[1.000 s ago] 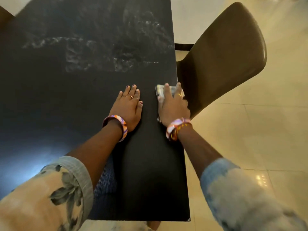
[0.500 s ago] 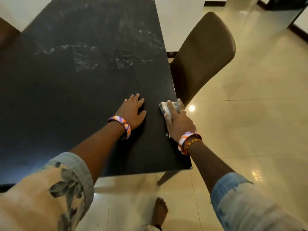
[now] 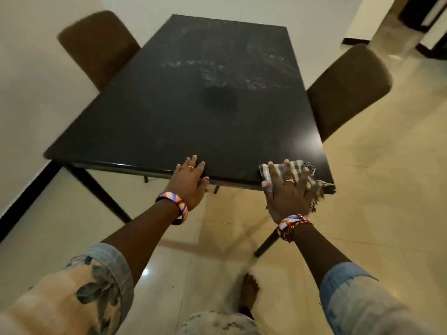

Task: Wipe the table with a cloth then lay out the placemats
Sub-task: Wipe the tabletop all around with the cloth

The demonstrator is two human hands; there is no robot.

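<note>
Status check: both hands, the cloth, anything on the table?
Right hand flat on checked cloth at table's near right corner. Left hand open on near edge. No placemats visible; streaks at far end.

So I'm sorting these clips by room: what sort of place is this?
Probably a home dining area: a dark table with padded brown chairs on either side, glossy floor tiles, and a checked cloth under the right hand.
</note>
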